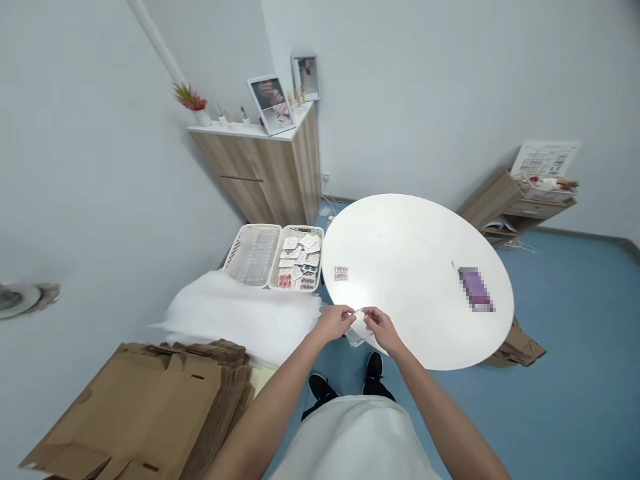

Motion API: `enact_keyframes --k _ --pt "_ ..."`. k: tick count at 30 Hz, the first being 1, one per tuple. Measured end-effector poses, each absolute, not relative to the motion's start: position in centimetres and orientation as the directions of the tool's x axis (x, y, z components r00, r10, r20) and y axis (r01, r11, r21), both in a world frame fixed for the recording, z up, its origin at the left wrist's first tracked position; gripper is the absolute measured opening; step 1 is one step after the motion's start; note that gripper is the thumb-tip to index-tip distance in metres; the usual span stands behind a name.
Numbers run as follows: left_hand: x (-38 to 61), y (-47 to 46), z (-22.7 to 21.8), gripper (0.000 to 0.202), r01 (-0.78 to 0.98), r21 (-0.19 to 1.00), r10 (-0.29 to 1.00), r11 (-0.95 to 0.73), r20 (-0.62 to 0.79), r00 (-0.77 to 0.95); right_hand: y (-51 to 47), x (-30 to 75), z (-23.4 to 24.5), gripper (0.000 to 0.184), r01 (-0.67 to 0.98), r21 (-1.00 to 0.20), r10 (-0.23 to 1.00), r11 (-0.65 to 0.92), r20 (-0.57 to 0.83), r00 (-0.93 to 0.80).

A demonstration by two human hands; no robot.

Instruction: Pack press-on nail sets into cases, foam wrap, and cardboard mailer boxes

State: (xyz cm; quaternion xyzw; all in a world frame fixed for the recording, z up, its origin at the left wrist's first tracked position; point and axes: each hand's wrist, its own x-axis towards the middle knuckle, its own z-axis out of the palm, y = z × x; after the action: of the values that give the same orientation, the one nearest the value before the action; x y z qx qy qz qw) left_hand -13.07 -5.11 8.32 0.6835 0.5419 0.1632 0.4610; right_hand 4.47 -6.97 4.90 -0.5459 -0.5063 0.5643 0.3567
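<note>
At the near edge of the round white table (405, 287), my left hand (334, 323) and my right hand (381, 329) are close together. Both pinch a small clear plastic bag (356, 335) by its upper part, one hand at each side. A white card (360, 323) shows in or against the bag; I cannot tell which. Left of my hands, a small set of press-on nails (341, 273) lies on the tabletop.
Left of the table, one white basket (323, 257) holds cards and nail sets; another (243, 230) holds clear plastic cases. White wrapping sheets (240, 317) and stacked flat cardboard boxes (145, 400) lie nearer. A blurred purple item (476, 290) rests on the table's right side.
</note>
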Motion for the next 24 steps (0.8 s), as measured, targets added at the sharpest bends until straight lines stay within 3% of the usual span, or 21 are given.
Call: enact_keyframes --k 4,9,13,20,24 --pt "-8.4 -4.1 8.0 0.032 0.593 0.805 0.819 -0.012 -0.332 0.468 -7.1 9.6 5.9 0.028 0.189 -0.958 0.959 -0.217 -0.245 -0.143" --pt "-2.7 -2.9 8.0 0.032 0.504 0.864 0.820 0.007 -0.293 0.491 -5.7 16.0 7.0 0.024 0.242 -0.962 0.924 -0.129 -0.205 -0.322" --pt "0.8 -2.2 7.9 0.029 0.452 0.883 0.830 0.130 -0.346 0.438 -4.1 19.3 6.8 0.026 0.225 -0.966 0.937 -0.127 -0.191 -0.292" --pt "4.2 -2.6 6.9 0.024 0.066 0.848 0.810 0.526 -0.523 0.267 -4.5 23.3 4.7 0.057 -0.011 -0.951 0.937 -0.308 -0.301 -0.175" --pt "5.5 -3.4 6.1 0.027 -0.058 0.769 0.761 0.637 -0.615 0.205 -5.5 24.0 3.5 0.047 -0.220 -0.878 0.904 -0.426 -0.402 -0.146"
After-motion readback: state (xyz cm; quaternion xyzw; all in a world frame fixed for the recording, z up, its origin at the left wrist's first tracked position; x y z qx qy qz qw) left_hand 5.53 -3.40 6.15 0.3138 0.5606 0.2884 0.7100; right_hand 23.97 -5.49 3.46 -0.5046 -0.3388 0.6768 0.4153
